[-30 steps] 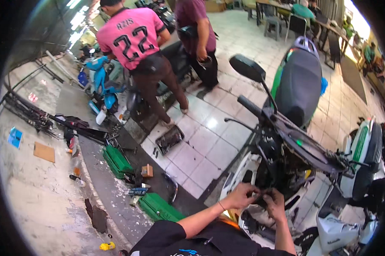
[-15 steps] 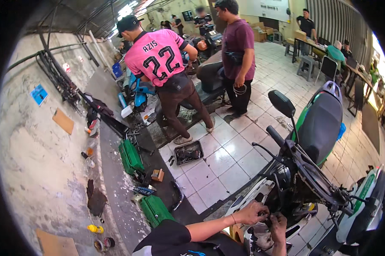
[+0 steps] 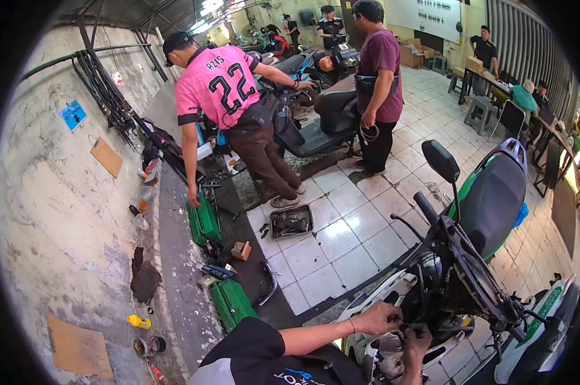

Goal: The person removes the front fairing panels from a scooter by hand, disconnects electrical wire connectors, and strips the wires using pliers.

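Both my hands work close together at the opened front of a motor scooter [image 3: 492, 199], below its handlebar. My left hand [image 3: 382, 319] reaches in from the left with its fingers curled and pinched. Whatever it grips is too small and dark to name. Just beside and below it, my right hand [image 3: 417, 343] has its fingers bent together near the same spot, and its fingertips' hold is hidden too. White body panels surround the hands. A round-ended black mirror [image 3: 441, 160] rises from the handlebar beyond them.
Green metal toolboxes [image 3: 231, 304] stand left of me, with a black tray of parts [image 3: 291, 221] on the tiles farther off. A person in a pink shirt [image 3: 218, 86] reaches toward the farther toolbox. Another person in a maroon shirt [image 3: 380, 70] stands by a second scooter [image 3: 315, 135].
The person in pink has lowered one arm toward the farther green toolbox and stretched the other over the second scooter. My view has shifted slightly; my hands stay close together at the scooter front.
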`<control>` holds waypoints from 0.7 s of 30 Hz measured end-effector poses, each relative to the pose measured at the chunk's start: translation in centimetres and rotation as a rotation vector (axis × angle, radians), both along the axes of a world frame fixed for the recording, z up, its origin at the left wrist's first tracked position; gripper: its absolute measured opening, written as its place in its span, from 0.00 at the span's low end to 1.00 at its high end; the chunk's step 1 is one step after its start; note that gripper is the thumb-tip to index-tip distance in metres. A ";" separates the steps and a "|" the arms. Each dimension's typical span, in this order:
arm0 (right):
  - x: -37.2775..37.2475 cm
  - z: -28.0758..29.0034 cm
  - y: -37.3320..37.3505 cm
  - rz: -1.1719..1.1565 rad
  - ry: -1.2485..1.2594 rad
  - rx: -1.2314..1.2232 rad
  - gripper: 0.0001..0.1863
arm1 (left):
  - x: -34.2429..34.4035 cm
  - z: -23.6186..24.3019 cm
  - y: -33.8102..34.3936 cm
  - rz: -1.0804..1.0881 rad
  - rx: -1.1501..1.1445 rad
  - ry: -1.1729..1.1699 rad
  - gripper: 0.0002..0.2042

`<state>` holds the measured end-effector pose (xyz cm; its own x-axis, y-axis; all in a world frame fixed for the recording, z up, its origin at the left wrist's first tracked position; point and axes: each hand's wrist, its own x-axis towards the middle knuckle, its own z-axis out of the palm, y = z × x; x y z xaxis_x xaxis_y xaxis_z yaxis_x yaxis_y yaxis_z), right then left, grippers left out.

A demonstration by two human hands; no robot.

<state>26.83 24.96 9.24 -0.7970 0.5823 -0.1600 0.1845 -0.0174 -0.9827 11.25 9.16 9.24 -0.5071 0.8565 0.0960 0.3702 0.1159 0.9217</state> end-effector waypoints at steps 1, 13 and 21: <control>0.2 0.2 0.4 -0.014 0.015 0.030 0.05 | -0.3 0.0 -0.2 0.026 0.028 0.014 0.12; -0.7 0.8 0.2 0.081 -0.077 -0.301 0.07 | -0.3 1.0 0.8 -0.077 0.018 0.152 0.13; -0.6 -1.0 0.9 0.018 -0.125 -0.191 0.04 | -0.1 0.2 1.3 -0.067 -0.093 0.235 0.12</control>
